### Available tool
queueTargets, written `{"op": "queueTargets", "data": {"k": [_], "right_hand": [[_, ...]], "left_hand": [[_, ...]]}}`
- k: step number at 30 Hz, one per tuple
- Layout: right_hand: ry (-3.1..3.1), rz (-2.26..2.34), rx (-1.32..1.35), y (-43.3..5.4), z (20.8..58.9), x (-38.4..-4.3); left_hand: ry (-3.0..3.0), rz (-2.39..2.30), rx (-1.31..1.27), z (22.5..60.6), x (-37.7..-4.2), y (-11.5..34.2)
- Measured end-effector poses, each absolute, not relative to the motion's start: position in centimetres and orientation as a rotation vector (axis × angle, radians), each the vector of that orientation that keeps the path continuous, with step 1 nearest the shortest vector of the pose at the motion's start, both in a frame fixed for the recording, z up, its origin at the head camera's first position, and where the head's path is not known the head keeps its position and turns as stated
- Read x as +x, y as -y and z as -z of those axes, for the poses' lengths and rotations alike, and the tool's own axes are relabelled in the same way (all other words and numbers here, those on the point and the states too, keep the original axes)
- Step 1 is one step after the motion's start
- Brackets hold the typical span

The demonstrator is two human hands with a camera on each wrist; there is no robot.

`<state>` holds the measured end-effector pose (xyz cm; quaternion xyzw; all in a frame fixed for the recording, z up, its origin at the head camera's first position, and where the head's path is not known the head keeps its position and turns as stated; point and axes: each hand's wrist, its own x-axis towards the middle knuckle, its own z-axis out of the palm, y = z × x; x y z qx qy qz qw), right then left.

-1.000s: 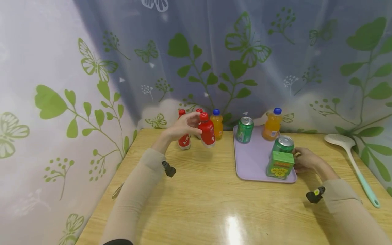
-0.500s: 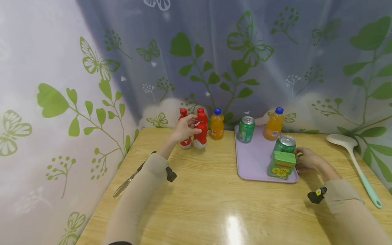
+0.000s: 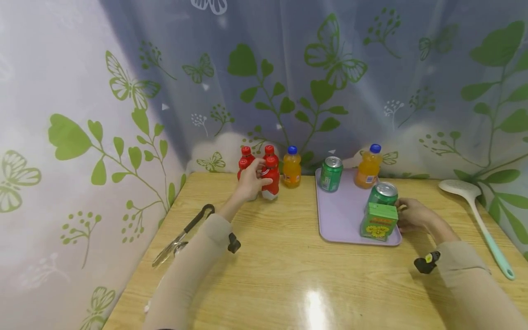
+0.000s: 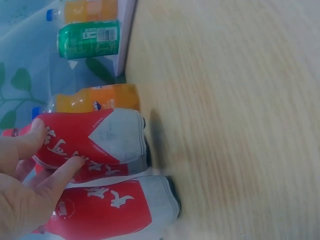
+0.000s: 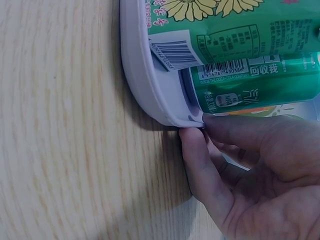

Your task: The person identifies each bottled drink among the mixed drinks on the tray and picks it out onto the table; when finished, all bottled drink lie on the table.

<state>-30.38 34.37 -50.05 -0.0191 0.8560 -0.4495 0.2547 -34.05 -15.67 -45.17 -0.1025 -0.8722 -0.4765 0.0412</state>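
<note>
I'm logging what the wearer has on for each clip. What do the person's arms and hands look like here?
Both arms wear long beige sleeves reaching to the wrists. A small black device sits at each wrist: the left one plain black, the right one black with a yellowish spot. The left hand and right hand are bare, with no gloves, and no rings or watch show.

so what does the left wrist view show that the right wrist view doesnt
Only the left wrist view shows the left hand with thumb and fingers round a red bottle, two more red bottles beside it, and an orange bottle behind them.

Only the right wrist view shows the right hand pinching the rim of the lilac tray at its corner, and the green carton with sunflowers and a barcode on the tray.

Both show the wooden table and a green can, though I cannot tell whether it is the same can.
</note>
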Motion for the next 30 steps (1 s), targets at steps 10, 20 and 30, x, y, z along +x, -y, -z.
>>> {"op": "queueTargets", "data": {"k": [10, 20, 30], "right_hand": [[-2.3, 1.239, -0.047, -34.5, 50.5, -30.3], [-2.299, 1.257, -0.043, -34.5, 50.2, -30.8], [-2.297, 1.266, -0.047, -34.5, 50.5, -30.5]], "left_hand": [[2.727, 1.384, -0.233, 46.6, -33.4, 14.8], [2.795, 1.331, -0.121, 45.4, -33.3, 13.7], [2.58, 1.299, -0.242, 44.0, -32.2, 12.2]]}}
